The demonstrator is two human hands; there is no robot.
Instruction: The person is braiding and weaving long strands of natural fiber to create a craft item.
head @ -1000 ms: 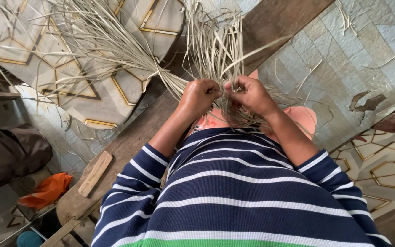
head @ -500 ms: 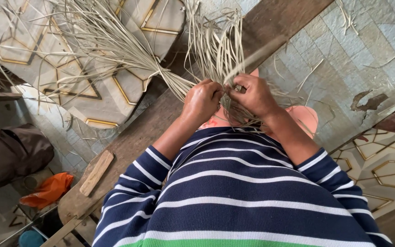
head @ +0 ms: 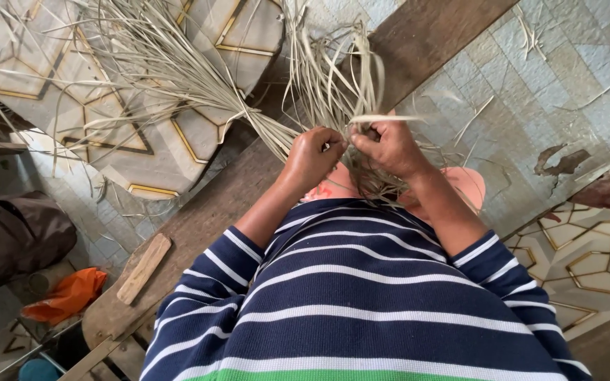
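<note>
Left hand (head: 312,156) and right hand (head: 383,147) working close together, both pinching pale reed strips (head: 333,85) over lap. Strips fanning up and left across patterned mat (head: 150,152). One wooden stick (head: 144,268) lying on plank (head: 199,219) near edge. One orange cloth (head: 65,295) below.

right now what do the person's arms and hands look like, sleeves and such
Both arms wear the sleeves of a navy top with thin white stripes, pushed up above the elbows, so the forearms are bare. A green band crosses the top near the frame's bottom edge. The left hand and right hand are bare: no gloves, and no rings, watch or bands that show.
</note>
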